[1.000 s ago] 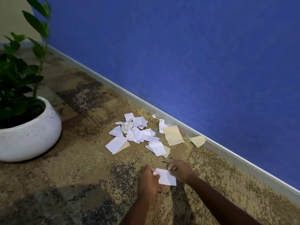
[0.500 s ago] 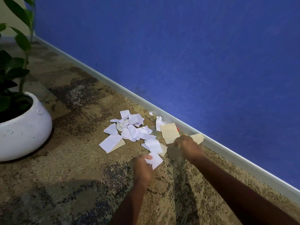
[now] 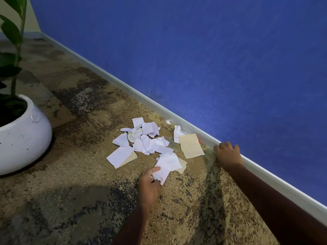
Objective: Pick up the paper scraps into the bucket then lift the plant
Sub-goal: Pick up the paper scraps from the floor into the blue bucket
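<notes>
Several white paper scraps [image 3: 146,142] lie in a loose pile on the patterned carpet near the baseboard, with a larger tan scrap [image 3: 191,145] at the pile's right. My left hand [image 3: 149,183] pinches a white scrap [image 3: 165,167] at the pile's near edge. My right hand [image 3: 227,153] rests knuckles-up on the carpet against the baseboard, fingers curled. Whatever is under its palm is hidden. The plant [image 3: 12,50] stands in a round white pot [image 3: 23,137] at the far left. No bucket is in view.
A blue wall [image 3: 212,59] with a pale baseboard [image 3: 123,89] runs diagonally from upper left to lower right. Brown and dark mottled carpet [image 3: 70,200] covers the floor between the pot and my arms.
My right hand let go of the white scrap and reached right to the baseboard, covering the small tan scrap there. My left hand kept the white scrap and moved toward the pile.
</notes>
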The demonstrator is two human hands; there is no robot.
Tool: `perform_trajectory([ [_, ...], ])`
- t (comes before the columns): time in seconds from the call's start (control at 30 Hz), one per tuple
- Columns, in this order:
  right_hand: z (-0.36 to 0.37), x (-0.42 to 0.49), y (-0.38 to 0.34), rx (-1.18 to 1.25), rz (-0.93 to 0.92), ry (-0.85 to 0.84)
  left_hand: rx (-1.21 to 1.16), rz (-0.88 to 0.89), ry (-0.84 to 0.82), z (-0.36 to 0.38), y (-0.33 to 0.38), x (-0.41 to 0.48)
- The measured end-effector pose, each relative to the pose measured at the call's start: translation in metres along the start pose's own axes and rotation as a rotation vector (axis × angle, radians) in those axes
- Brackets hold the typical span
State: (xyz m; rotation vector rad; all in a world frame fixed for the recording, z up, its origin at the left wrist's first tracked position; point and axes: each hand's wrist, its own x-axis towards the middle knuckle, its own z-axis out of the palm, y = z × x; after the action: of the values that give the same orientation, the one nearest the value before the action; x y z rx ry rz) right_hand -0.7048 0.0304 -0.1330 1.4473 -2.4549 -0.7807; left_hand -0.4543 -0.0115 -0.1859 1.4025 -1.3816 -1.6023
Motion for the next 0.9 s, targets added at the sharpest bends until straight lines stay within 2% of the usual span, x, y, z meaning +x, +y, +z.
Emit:
perform_trajectory([
  [0.07, -0.005, 0.000, 0.000, 0.126, 0.054, 0.014, -0.039, -0.015, -0.010, -0.001, -0.001, 0.000],
  [0.1, -0.007, 0.001, -0.001, 0.293, 0.091, 0.046, -0.059, -0.029, -0.010, -0.001, 0.000, 0.000],
  [0.13, -0.011, 0.003, -0.003, 0.542, 0.132, 0.066, -0.076, -0.039, -0.009, -0.001, 0.001, 0.000],
  [0.2, -0.018, 0.008, -0.014, 1.107, 0.203, -0.010, -0.110, -0.050, -0.023, -0.003, 0.001, 0.000],
  [0.23, -0.023, 0.011, -0.021, 1.317, 0.240, -0.074, -0.127, -0.055, -0.037, -0.003, 0.002, 0.000],
  [0.27, -0.026, 0.015, -0.029, 1.420, 0.279, -0.137, -0.142, -0.062, -0.048, -0.004, 0.002, 0.000],
  [0.33, -0.026, 0.024, -0.046, 1.395, 0.331, -0.230, -0.193, -0.089, -0.056, -0.005, 0.003, 0.000],
  [0.37, -0.025, 0.026, -0.052, 1.277, 0.342, -0.250, -0.233, -0.111, -0.057, -0.006, 0.004, 0.000],
  [0.43, -0.023, 0.028, -0.062, 1.084, 0.357, -0.208, -0.316, -0.149, -0.072, -0.008, 0.006, 0.000],
  [0.47, -0.024, 0.028, -0.066, 1.106, 0.371, -0.178, -0.352, -0.160, -0.085, -0.010, 0.006, -0.001],
  [0.7, -0.031, 0.014, -0.084, 1.666, 0.337, -0.030, -0.325, -0.170, -0.051, -0.021, 0.005, -0.006],
  [0.8, -0.036, 0.004, -0.087, 1.923, 0.263, -0.197, -0.294, -0.172, 0.016, -0.032, 0.002, -0.003],
  [0.9, -0.038, -0.008, -0.096, 1.876, 0.177, -0.426, -0.368, -0.212, 0.086, -0.047, 0.006, 0.005],
])
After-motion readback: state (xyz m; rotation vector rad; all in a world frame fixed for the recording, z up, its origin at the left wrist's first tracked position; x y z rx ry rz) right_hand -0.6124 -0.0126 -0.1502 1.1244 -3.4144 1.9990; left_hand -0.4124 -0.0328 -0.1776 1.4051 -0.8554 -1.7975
